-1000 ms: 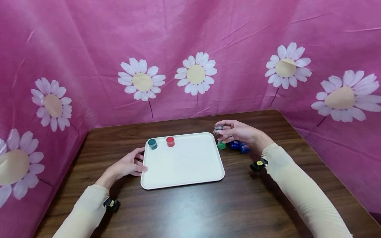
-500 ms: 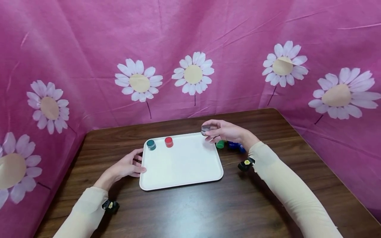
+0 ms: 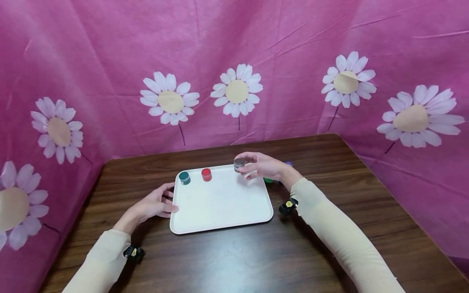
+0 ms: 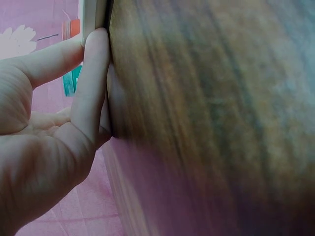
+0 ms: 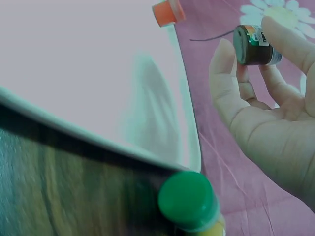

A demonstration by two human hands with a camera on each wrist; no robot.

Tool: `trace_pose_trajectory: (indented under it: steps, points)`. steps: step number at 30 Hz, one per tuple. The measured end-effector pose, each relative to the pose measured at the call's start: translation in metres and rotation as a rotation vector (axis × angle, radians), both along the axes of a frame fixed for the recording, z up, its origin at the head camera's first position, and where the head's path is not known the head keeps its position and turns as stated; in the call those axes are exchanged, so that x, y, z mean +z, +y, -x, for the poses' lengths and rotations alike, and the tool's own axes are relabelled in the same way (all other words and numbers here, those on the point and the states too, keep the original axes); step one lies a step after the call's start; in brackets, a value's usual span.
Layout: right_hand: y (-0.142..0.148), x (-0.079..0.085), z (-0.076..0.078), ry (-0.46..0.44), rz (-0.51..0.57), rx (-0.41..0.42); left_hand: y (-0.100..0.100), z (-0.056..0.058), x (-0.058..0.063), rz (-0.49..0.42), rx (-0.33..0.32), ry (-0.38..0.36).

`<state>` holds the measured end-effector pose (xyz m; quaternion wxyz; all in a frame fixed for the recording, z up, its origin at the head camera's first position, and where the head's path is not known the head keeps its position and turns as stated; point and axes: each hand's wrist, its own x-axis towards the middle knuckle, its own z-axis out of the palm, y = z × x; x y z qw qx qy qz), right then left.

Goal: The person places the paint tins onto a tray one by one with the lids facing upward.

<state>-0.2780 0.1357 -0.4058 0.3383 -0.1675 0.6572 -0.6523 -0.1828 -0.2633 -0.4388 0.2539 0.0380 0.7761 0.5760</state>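
Observation:
My right hand (image 3: 264,166) holds a small dark-lidded paint jar (image 3: 239,165) between thumb and fingers, over the far edge of the white tray (image 3: 220,203). In the right wrist view the jar (image 5: 256,45) lies on its side in the frame, its label partly behind the thumb. A teal paint jar (image 3: 185,178) stands in the tray's far left corner, with a red paint jar (image 3: 206,174) to its right. At the tray's left rim, my left hand (image 3: 155,203) grips the edge, thumb on top. Its fingers (image 4: 96,73) lie along the rim, close to the table.
Just off the tray's right side stands a green-lidded jar (image 5: 187,201), partly behind the right hand in the head view. A bit of a blue jar (image 3: 289,163) shows past the right wrist. The wooden table (image 3: 205,268) meets a pink flowered cloth (image 3: 278,101) at the back.
My right hand has carried the dark-lidded jar leftward, from beside the tray to over its far edge. The left hand stays at the rim, and the view shifts slightly.

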Motion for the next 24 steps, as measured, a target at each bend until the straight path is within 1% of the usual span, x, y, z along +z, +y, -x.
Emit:
trace_pose_trajectory:
  steps: [5,10,14,19,24]
  points:
    - [-0.009,-0.004,0.001,-0.01,-0.014,-0.022,0.001,0.001,0.002,-0.004,-0.008,-0.001]
    - [-0.02,-0.011,0.003,-0.009,-0.018,0.005,0.0,-0.001,0.002,-0.009,0.003,-0.012]
    - [-0.024,-0.014,0.005,-0.011,-0.029,-0.022,-0.001,-0.001,0.0,-0.02,-0.009,-0.01]
    - [-0.031,-0.02,0.01,0.045,-0.086,-0.088,-0.002,-0.002,0.001,-0.018,-0.002,-0.005]
    - [-0.039,-0.025,0.014,0.098,-0.158,-0.119,-0.002,0.0,0.0,-0.015,0.0,0.0]
